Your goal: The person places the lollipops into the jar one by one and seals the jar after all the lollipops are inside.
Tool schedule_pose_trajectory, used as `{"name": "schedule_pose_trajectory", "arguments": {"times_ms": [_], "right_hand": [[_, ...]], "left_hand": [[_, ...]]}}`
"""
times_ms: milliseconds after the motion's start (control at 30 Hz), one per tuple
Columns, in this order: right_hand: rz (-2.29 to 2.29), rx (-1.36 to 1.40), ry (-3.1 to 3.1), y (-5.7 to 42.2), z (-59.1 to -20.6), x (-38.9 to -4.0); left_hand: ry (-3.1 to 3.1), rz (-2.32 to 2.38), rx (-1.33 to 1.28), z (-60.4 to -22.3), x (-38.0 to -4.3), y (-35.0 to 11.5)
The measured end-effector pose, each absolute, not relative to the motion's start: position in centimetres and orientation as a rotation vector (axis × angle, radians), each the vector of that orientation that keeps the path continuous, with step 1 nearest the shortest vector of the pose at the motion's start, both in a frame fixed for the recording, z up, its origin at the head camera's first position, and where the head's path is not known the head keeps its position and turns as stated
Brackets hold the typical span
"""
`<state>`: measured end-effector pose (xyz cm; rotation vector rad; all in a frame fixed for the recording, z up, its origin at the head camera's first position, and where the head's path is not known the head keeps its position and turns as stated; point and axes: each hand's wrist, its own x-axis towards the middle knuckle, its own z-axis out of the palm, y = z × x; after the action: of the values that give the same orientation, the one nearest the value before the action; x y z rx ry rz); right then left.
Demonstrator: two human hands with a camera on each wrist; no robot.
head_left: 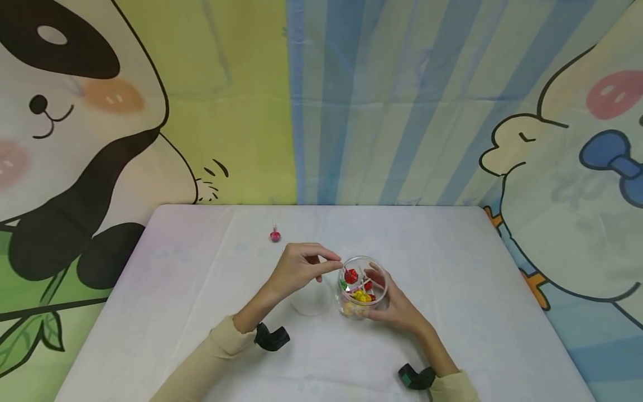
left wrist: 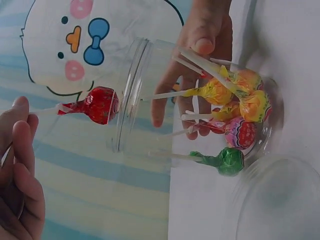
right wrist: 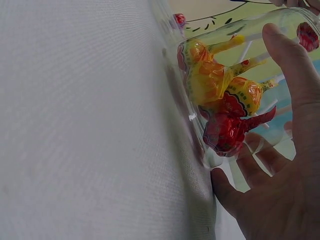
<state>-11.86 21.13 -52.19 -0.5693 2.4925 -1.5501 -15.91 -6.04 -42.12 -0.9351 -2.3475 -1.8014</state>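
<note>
My left hand (head_left: 301, 268) pinches the white stick of a red-wrapped lollipop (left wrist: 101, 105), its candy end at the mouth of a clear jar (left wrist: 134, 90). My right hand (head_left: 402, 310) grips that jar from the right, thumb and fingers spread around its wall. Inside lie several lollipops: yellow ones (right wrist: 207, 82), a red one (right wrist: 225, 132), a pink one (left wrist: 240, 133) and a green one (left wrist: 230, 161), with white sticks towards the mouth.
On the white table (head_left: 201, 346), a clear round lid (left wrist: 282, 205) lies left of the jar. Farther back is a single pinkish-red lollipop (head_left: 275, 235). A cartoon-printed cloth (head_left: 241, 111) hangs behind the table.
</note>
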Motion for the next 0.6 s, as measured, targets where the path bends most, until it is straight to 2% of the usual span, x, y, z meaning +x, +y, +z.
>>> {"name": "schedule_pose_trajectory", "arguments": {"times_ms": [200, 467, 600], "right_hand": [[-1.536, -0.586, 2.504, 21.2, -52.3, -11.9], [-1.552, -0.611, 2.503, 21.7, -52.5, -12.0], [-1.561, -0.606, 2.487, 21.6, -52.5, -12.1]], "left_hand": [[-2.482, -1.456, -1.034, -42.2, -16.1, -4.0], [-2.831, -0.801, -0.987, -42.4, -16.0, -0.9], [-2.880, -0.718, -0.969, -42.4, -15.9, -0.2]]}}
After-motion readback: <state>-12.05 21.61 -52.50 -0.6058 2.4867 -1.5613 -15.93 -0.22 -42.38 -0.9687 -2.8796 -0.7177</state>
